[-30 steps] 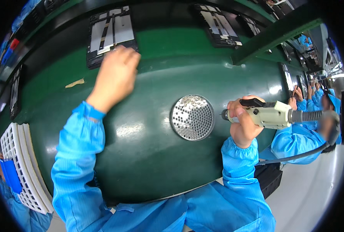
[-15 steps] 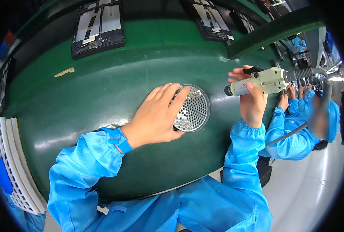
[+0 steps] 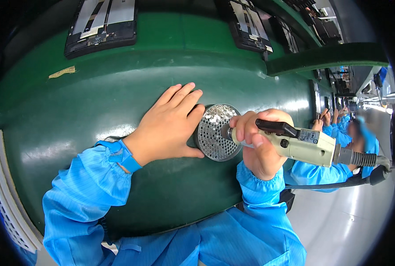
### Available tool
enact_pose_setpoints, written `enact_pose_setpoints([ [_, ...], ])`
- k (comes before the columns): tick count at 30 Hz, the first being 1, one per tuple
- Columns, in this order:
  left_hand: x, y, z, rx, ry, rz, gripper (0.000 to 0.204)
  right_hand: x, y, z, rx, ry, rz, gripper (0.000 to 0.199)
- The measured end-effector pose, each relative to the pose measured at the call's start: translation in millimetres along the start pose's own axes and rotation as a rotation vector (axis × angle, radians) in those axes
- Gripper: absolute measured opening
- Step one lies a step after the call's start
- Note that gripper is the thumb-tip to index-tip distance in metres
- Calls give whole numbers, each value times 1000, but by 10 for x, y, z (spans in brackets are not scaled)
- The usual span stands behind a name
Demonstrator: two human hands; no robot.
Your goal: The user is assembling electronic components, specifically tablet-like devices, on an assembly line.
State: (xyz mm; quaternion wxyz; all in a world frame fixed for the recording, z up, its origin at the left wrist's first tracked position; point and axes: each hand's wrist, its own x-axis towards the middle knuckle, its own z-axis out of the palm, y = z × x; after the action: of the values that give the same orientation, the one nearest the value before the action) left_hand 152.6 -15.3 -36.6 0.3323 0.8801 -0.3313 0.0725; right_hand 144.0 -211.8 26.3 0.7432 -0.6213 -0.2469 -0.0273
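Observation:
A round perforated screw tray (image 3: pixel 215 142) stands on the green work mat (image 3: pixel 170 190), with loose shiny screws heaped toward its far side. My left hand (image 3: pixel 168 126) rests beside it on the left, fingers spread, thumb and forefinger close around the tray's rim. An electric screwdriver (image 3: pixel 290 144), cream-coloured with a black lever, is wrapped in the fingers of my right hand (image 3: pixel 266 142). Its nose points left and down over the right part of the tray. The bit's tip is hidden, so I cannot tell whether it touches a screw.
Opened flat devices with black frames (image 3: pixel 102 26) (image 3: pixel 248 24) lie along the far side. A scrap of yellowish tape (image 3: pixel 62 72) is on the mat. White slotted trays (image 3: pixel 6 195) stand at the left edge. A green bar (image 3: pixel 326 60) crosses at right, near a co-worker's blue sleeve (image 3: pixel 310 173).
My right hand has brought the screwdriver left and nearer, from beside the tray to over it. My left hand's fingers have come off the tray's top and spread beside it.

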Motion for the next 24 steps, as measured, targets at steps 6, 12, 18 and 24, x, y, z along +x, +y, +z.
enact_pose_setpoints([
  [6, 46, 2, 36, -36, 9, 9, 79, 16, 42, -14, 53, 57, 73, 32],
  [12, -13, -6, -31, -42, 34, 14, 78, 55, 24, 92, 3, 40, 81, 33],
  [18, -45, -6, -46, -28, 43, 15, 78, 55, 17, 84, 38, 33, 105, 32],
  [24, -112, 22, -122, -32, 33, 16, 79, 14, -28, 209, 3, 51, 96, 32],
])
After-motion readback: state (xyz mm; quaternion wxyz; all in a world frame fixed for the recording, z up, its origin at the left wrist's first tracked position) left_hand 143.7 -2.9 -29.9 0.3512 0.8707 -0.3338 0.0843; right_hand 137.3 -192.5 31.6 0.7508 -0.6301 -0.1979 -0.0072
